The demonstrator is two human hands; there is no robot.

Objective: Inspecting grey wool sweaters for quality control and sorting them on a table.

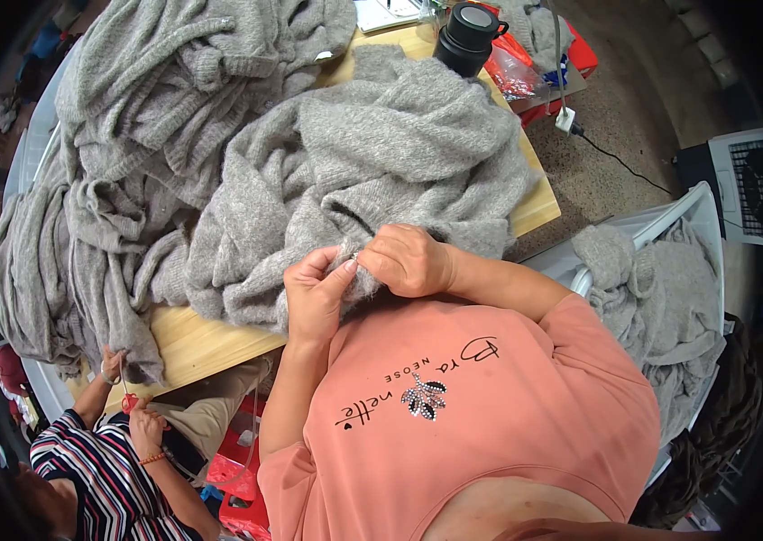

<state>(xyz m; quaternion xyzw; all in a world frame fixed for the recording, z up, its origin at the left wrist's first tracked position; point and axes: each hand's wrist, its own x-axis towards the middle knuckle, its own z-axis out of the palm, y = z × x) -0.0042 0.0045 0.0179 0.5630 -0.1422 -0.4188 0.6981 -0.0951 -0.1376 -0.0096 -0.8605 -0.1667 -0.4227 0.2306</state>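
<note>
A fuzzy grey knit garment (399, 135) lies bunched on the wooden table (535, 209) in front of me. My left hand (317, 293) pinches a small bit of its near edge between thumb and fingers. Right against it, my right hand (409, 260) is closed on the same edge, its fingers curled in and the knuckles upward. The two hands nearly touch at the pinched spot. Whether a small tool or thread is between the fingertips is hidden. The garment's near folds rest close to my body.
More grey knitwear (192, 81) is heaped at the far left. A black flask (468, 38) stands at the far edge. To my right, a white bin (711, 243) holds grey knit pieces (652, 298). At lower left a co-worker in a striped top (120, 469) handles knitwear. A power strip (565, 120) hangs beyond the table.
</note>
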